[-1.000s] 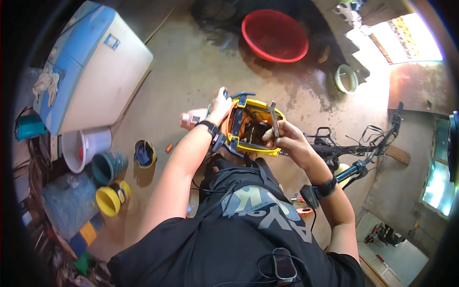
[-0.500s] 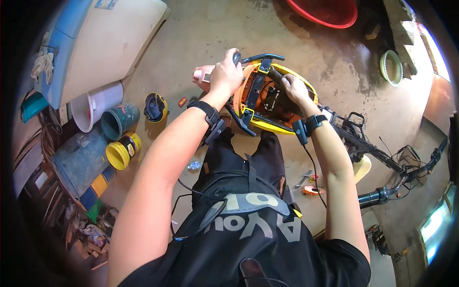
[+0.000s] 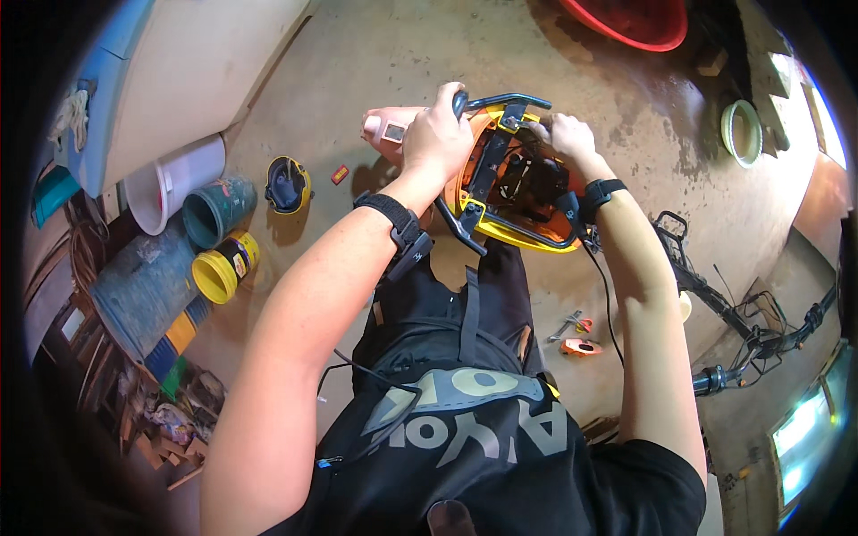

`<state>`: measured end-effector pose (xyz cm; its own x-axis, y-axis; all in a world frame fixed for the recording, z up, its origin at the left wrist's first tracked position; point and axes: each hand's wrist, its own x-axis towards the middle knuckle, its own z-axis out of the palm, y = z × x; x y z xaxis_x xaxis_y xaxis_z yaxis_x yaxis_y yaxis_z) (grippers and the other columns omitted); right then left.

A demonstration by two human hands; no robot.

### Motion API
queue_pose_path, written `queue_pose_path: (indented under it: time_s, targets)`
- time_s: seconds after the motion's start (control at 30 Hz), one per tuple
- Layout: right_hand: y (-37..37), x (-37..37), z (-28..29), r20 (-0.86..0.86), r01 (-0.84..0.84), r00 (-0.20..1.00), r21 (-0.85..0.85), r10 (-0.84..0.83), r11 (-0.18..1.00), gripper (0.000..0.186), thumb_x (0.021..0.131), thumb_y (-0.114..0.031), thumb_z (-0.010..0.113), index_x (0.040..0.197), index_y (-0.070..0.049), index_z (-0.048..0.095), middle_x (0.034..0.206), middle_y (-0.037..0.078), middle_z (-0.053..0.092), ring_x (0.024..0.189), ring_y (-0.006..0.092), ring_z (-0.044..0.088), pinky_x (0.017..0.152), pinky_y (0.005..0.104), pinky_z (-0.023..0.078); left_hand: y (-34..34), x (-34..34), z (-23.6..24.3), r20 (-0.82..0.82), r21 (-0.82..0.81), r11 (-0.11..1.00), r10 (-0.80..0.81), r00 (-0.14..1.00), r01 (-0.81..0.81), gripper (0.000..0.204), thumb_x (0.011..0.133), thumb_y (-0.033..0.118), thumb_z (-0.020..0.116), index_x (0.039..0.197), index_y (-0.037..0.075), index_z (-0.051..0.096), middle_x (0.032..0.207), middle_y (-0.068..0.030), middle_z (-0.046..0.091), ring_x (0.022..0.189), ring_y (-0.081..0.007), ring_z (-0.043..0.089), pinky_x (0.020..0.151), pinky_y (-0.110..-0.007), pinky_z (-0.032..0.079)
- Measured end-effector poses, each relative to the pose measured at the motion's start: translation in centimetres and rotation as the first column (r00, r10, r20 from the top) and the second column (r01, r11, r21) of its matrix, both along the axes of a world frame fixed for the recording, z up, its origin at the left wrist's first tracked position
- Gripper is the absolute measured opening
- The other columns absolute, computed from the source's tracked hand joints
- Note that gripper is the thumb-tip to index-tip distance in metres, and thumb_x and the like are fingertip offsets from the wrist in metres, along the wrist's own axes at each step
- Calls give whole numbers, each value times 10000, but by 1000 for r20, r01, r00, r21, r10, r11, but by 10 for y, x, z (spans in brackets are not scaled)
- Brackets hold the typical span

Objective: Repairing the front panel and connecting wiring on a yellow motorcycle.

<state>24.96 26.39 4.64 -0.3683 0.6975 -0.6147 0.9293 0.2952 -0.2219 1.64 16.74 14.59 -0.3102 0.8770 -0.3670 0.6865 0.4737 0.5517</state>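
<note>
My left hand (image 3: 435, 136) is closed on a dark handle (image 3: 460, 100) above the left side of a yellow-and-orange housing (image 3: 523, 234) fitted with black metal bars and brackets. A pinkish-orange part (image 3: 384, 134) with a small rectangular panel juts out at its left, partly behind that hand. At the housing's upper right, my right hand (image 3: 567, 134) has curled fingers beside a bracket (image 3: 514, 118); what they hold is too small and hidden to make out. Cables and dark parts (image 3: 518, 179) show inside the housing.
Buckets (image 3: 223, 268) and barrels (image 3: 134, 295) line the left below a large pale box (image 3: 206, 54). A yellow-black helmet-like item (image 3: 288, 185), scissors (image 3: 576, 323) and an orange tool (image 3: 581, 347) lie on the floor. A dismantled bike frame (image 3: 733, 313) is right, basins (image 3: 626, 18) at back.
The wrench visible in my right hand earlier is no longer clearly seen. My right hand has moved up to the housing's upper corner. The view has tilted, showing more of my legs.
</note>
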Motion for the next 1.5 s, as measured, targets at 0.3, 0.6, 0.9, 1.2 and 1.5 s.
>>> queue_pose_path:
  time_s: [0.3, 0.6, 0.9, 1.2, 1.5]
  targets:
    - [35, -1, -8, -54, -147, 988, -10, 146, 989, 455, 940, -562, 624, 1106, -164, 768, 1045, 199, 741, 1028, 391, 699, 893, 476, 558, -1, -3, -4, 19, 39, 999, -32, 999, 31, 446, 936, 190, 590, 1377, 141, 539, 964, -256, 735, 945, -442, 713, 872, -517, 541]
    - [63, -18, -3, -13, -379, 925, 18, 379, 925, 417, 927, -509, 646, 1116, -162, 778, 1094, 145, 755, 1059, 336, 704, 925, 443, 537, -2, -3, -5, 7, 59, 997, -41, 999, 40, 449, 929, 189, 595, 1373, 138, 540, 963, -257, 734, 947, -446, 710, 878, -520, 539]
    - [74, -33, -14, -45, -501, 856, 181, 516, 846, 306, 896, -442, 688, 1030, -185, 784, 974, 84, 728, 1071, 300, 610, 946, 437, 441, -3, -3, -8, -11, 62, 997, -55, 998, 55, 468, 921, 188, 574, 1384, 143, 526, 946, -269, 732, 924, -453, 717, 848, -538, 560]
    - [69, -29, -18, -59, -428, 896, 150, 440, 891, 376, 852, -488, 729, 1063, -179, 770, 986, 113, 726, 1114, 294, 630, 937, 444, 448, -2, -2, -6, -40, 64, 996, -53, 998, 56, 462, 927, 188, 574, 1383, 141, 523, 926, -279, 726, 913, -463, 712, 844, -548, 556]
    - [79, -37, -19, -112, -522, 831, 182, 545, 834, 319, 850, -457, 740, 966, -160, 726, 970, 75, 717, 1093, 280, 631, 961, 415, 427, -4, -2, -9, -20, 127, 991, -43, 999, 45, 413, 942, 170, 580, 1350, 119, 553, 928, -281, 723, 921, -467, 705, 845, -544, 550]
